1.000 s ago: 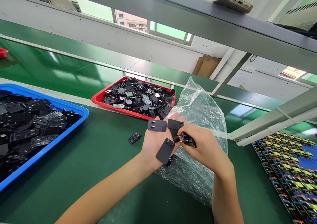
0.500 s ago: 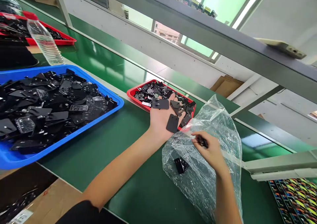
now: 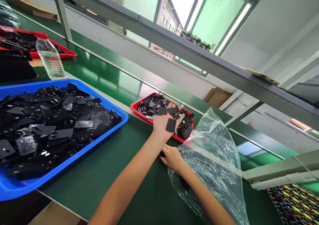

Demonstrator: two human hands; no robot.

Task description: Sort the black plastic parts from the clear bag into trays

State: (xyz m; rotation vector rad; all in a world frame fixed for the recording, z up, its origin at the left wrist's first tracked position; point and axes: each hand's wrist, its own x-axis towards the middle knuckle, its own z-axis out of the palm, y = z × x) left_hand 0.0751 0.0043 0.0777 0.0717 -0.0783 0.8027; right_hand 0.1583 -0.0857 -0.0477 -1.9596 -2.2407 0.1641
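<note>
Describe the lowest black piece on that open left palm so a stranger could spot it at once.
Start at the big blue tray, then look right to the red tray with the open left hand before it. On that palm, the black piece is the lowest in view; its long side runs up and down, while its upper-left neighbour lies crosswise.

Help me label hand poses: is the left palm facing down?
No, the left hand is palm up, with flat black pieces lying on it.
</note>
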